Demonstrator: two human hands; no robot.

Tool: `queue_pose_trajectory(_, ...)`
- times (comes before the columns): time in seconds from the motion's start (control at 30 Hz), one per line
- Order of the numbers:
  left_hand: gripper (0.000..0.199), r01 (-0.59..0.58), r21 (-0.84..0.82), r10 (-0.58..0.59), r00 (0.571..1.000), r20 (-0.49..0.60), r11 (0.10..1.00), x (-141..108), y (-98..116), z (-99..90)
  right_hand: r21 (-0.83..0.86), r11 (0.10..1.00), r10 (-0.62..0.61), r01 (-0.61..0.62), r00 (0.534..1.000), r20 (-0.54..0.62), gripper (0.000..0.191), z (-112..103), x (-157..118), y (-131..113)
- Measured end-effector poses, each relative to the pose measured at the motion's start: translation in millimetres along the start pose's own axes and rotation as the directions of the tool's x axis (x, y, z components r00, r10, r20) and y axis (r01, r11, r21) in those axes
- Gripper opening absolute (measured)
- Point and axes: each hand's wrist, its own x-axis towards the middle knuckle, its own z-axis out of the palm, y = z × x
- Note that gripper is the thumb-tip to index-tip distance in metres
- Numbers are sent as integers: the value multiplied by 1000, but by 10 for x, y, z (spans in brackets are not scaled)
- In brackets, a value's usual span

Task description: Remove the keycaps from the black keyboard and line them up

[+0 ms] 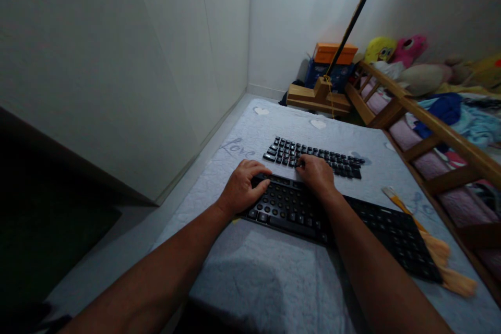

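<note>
Black keyboard (282, 195) on pale-blue cloth (235, 271), its left end in the left hand's (246, 186) grip; the right hand (316, 173) touches loose keycaps (285, 151) beyond, its grip's contents hidden.

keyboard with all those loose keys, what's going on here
A person has their left hand on the far left corner of a black keyboard, many of its key positions bare. Their right hand is at the loose keycaps laid out in rows beyond it; whether it holds one is unclear. To the right lie a brush and an orange cloth.
</note>
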Motion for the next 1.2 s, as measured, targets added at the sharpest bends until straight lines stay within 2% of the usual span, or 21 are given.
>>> queue_pose_trajectory(0.13, 16, -4, 0, 4, 1000, -1, 1000, -8, -16, 5, 25, 1000, -6, 6, 1000, -18, 21, -13, -10, 21)
queue_pose_trajectory(0.23, 16, -1, -12, 1, 1000, -4, 1000, -9, -7, 4, 112, 993, -32, 42, 995, -98, 18, -92, -42, 59)
queue_pose_trajectory(0.33, 15, -2, -21, 1, 1000, -10, 1000, -6, 8, -1, 340, 937, -3, 87, 971, -239, 27, -249, -144, 131)
queue_pose_trajectory(0.4, 15, -6, -19, 6, 1000, -11, 1000, -4, 14, -5, 567, 819, 77, 92, 961, -267, 30, -378, -274, 186)
queue_pose_trajectory(0.47, 15, -8, -13, 8, 1000, -8, 1000, -5, 15, -9, 749, 650, 117, 125, 958, -261, 32, -497, -455, 229)
queue_pose_trajectory(0.5, 15, -10, -10, 10, 1000, -5, 1000, -6, 14, -11, 787, 599, 113, 145, 958, -263, 33, -543, -559, 242)
queue_pose_trajectory(0.57, 16, -14, -2, 14, 1000, 1, 1000, -9, 14, -12, 809, 571, 103, 138, 966, -237, 39, -592, -776, 247)
queue_pose_trajectory(0.63, 15, -17, 5, 17, 1000, 6, 1000, -11, 18, -12, 854, 516, 103, 66, 985, -138, 42, -575, -971, 227)
queue_pose_trajectory(0.73, 15, -26, 11, 25, 1000, 10, 1000, -9, 30, -9, 895, 446, 20, -5, 1000, -4, 35, -450, -1158, 180)
queue_pose_trajectory(0.8, 15, -31, 15, 31, 999, 10, 999, -8, 34, -7, 911, 413, -45, -10, 998, 32, 30, -352, -1208, 152)
queue_pose_trajectory(0.87, 14, -36, 22, 36, 999, 6, 999, -7, 31, -6, 901, 433, -86, 1, 995, 41, 24, -280, -1223, 126)
queue_pose_trajectory(1.03, 15, -25, 45, 25, 1000, 6, 999, -7, 25, -10, 809, 583, -156, 72, 987, 25, 13, -239, -1247, 46)
queue_pose_trajectory(1.2, 15, -17, 48, 17, 1000, 14, 999, -3, 38, -18, 728, 679, -175, 95, 984, 35, 10, -205, -1282, -26)
